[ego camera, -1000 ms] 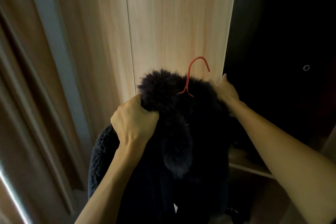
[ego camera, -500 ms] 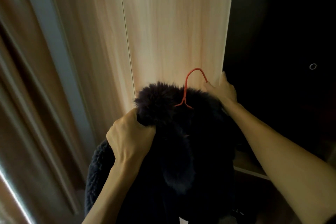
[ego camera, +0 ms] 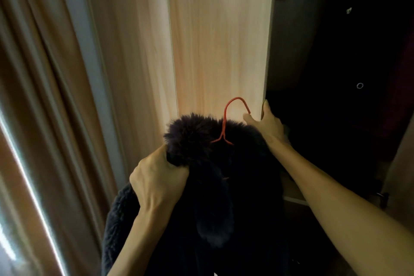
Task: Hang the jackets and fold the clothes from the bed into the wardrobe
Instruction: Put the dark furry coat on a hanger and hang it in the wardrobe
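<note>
Pale wood-grain laminate fills the middle of the view: the wardrobe door [ego camera: 219, 40], a tall lit panel running from twelve o'clock down to the centre. On its three o'clock side the wardrobe interior [ego camera: 331, 56] is dark, with a small ring fitting [ego camera: 359, 85] on its far wall and the edge of a wooden shelf [ego camera: 293, 194] low at four o'clock. Brown curtains [ego camera: 42, 101] hang at nine o'clock, a bright strip of daylight at eight o'clock, and a grey-white frame [ego camera: 89, 51] stands between curtain and door.

The black jacket [ego camera: 226, 197], thick fur at its collar, is at six o'clock, in front of the door's lower part and outside the wardrobe. It sits on a red wire hanger [ego camera: 224, 119] whose hook rises toward twelve o'clock.

The left hand [ego camera: 156, 177], at seven o'clock of the collar, is closed tight round a bunch of the fur and holds the jacket up. The right hand [ego camera: 266, 123], at two o'clock of the collar, grips the door's free edge: thumb on the lit face, fingers round the edge into the dark. The hook's tip is just beside that thumb.
</note>
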`<move>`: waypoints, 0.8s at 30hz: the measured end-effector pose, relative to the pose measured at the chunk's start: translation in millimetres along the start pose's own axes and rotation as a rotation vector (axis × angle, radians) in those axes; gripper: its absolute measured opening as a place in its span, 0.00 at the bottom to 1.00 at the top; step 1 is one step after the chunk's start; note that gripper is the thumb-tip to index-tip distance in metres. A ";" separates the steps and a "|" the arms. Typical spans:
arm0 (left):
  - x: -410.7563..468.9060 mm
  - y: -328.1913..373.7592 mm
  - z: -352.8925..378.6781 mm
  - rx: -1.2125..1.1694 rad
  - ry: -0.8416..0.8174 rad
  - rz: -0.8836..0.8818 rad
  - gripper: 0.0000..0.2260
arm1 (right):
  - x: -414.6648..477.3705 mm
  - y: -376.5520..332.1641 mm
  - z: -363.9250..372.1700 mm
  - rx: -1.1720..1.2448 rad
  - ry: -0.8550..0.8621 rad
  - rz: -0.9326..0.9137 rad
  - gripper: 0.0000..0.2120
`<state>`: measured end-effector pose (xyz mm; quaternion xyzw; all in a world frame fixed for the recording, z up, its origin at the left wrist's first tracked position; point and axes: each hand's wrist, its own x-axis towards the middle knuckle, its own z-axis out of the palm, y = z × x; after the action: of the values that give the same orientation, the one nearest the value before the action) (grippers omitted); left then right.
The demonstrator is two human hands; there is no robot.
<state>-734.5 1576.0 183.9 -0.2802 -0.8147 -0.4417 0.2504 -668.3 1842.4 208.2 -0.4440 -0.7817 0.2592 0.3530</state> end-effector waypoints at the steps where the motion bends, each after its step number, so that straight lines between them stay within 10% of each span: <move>1: -2.4 -3.4 -8.9 0.000 -0.005 0.003 0.13 | -9.1 -5.0 0.6 -0.002 -0.008 -0.014 0.41; 24: -48.8 -112.3 -153.5 0.116 0.048 -0.089 0.11 | -179.8 -146.7 79.1 0.046 -0.218 -0.336 0.41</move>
<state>-751.0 1381.7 161.1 -0.2179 -0.8444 -0.4110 0.2657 -741.0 1608.3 207.0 -0.2685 -0.8723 0.2609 0.3144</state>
